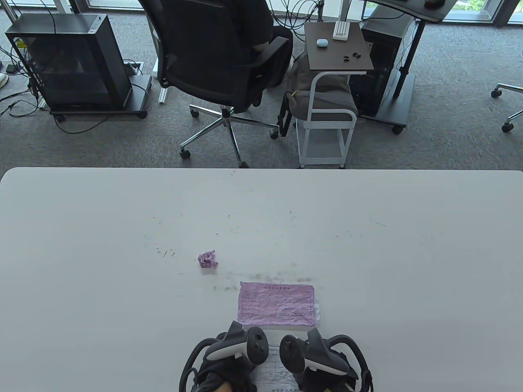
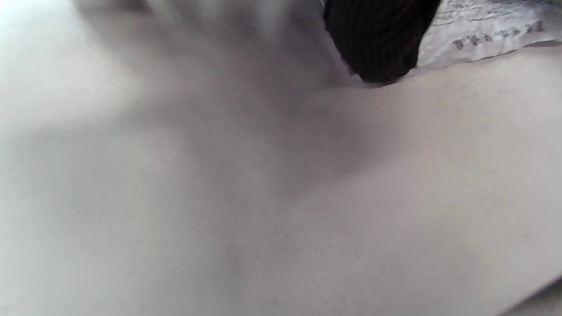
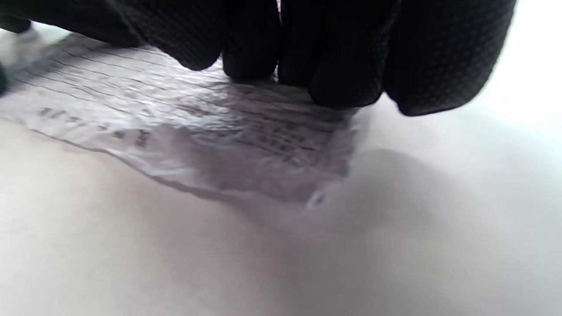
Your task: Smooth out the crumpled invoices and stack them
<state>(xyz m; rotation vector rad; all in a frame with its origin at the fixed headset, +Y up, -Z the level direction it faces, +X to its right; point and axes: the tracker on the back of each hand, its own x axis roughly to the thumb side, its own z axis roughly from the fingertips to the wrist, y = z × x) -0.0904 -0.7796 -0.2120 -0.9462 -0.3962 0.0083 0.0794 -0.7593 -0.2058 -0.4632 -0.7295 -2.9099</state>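
Paper, thin and white, lies under both hands at the near table edge: invoice sheet (image 1: 274,369) between left hand (image 1: 229,359) and right hand (image 1: 322,359). Right wrist view shows gloved fingers (image 3: 342,57) side by side, tips down on the sheet's far part, pressing, not pinching. Left fingers: one dark fingertip (image 2: 377,39) at the sheet's edge, rest out of view, so cannot tell their spread. Sheet reads as near weightless, limp, ridged with creases, easy to tear; I'd smooth outward with flat pads, then lift by a corner or edge. Just beyond, pink flattened invoice (image 1: 277,304) tops a small stack on the table (image 1: 408,265). Further out and left, a pink crumpled ball (image 1: 207,260), well apart: springy, light, take by fingertips and tease open gently.
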